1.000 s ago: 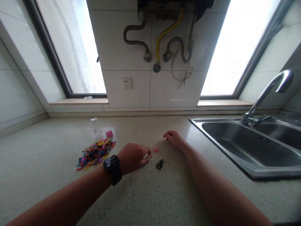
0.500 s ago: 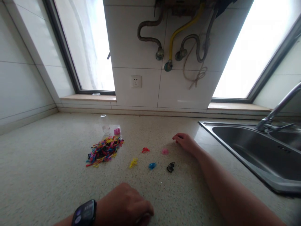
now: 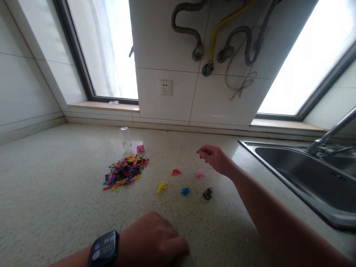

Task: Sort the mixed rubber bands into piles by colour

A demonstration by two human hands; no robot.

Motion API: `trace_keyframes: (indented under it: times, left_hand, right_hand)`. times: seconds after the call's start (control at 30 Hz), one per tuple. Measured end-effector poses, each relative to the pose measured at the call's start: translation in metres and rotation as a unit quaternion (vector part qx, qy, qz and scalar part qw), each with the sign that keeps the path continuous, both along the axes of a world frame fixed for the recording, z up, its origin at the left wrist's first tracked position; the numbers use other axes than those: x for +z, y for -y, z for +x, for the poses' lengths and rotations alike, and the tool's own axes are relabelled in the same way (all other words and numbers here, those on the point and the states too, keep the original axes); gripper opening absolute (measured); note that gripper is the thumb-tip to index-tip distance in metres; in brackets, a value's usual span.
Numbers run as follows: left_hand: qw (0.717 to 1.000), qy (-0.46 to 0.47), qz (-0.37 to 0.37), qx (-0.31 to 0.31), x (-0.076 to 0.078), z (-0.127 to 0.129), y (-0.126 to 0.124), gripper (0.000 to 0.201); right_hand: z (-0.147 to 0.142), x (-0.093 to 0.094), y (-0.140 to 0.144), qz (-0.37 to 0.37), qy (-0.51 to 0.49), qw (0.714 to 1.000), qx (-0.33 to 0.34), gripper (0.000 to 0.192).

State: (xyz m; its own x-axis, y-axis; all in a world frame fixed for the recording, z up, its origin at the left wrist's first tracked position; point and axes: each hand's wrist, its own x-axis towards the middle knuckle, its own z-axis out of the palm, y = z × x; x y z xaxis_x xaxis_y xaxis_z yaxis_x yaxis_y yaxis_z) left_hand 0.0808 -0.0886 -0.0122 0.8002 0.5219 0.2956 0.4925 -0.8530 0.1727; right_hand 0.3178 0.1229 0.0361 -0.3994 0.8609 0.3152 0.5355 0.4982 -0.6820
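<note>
Speckled countertop (image 3: 69,207), multicoloured pile (image 3: 125,172), clear container (image 3: 127,141), small heaps (image 3: 185,191)

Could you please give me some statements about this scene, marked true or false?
1. The left hand has a watch at its wrist. True.
2. The right hand grips the pink heap. False: that heap lies on the counter.
3. The blue heap lies between the yellow heap and the black heap. True.
4. The mixed heap is right of the yellow heap. False: it is left.
5. The clear container is behind the mixed heap. True.
</note>
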Motion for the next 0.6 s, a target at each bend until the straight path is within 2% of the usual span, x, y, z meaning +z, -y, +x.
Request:
trace_keyframes:
  times: [0.1, 0.2, 0.37, 0.47, 0.6]
  left_hand:
    - [1.000, -0.009, -0.013, 0.006, 0.002, 0.000, 0.000, 0.007]
    - [1.000, -0.011, -0.023, 0.007, 0.002, -0.001, -0.001, 0.011]
    - [1.000, -0.015, -0.013, -0.003, 0.002, 0.000, -0.004, 0.007]
    - [1.000, -0.013, 0.005, -0.007, -0.001, 0.001, -0.005, 0.010]
    - [1.000, -0.014, 0.019, -0.009, -0.007, 0.001, -0.006, 0.013]
  right_hand:
    - [-0.048, 0.021, 0.009, 0.047, 0.078, 0.992, 0.085, 0.027]
    - [-0.102, 0.028, 0.011, 0.077, 0.150, 0.977, 0.133, 0.024]
    - [-0.170, 0.008, -0.002, 0.065, 0.250, 0.955, 0.143, 0.028]
    - [-0.190, -0.005, -0.010, 0.042, 0.275, 0.949, 0.147, 0.031]
    - [-0.202, -0.011, -0.013, 0.041, 0.291, 0.942, 0.159, 0.031]
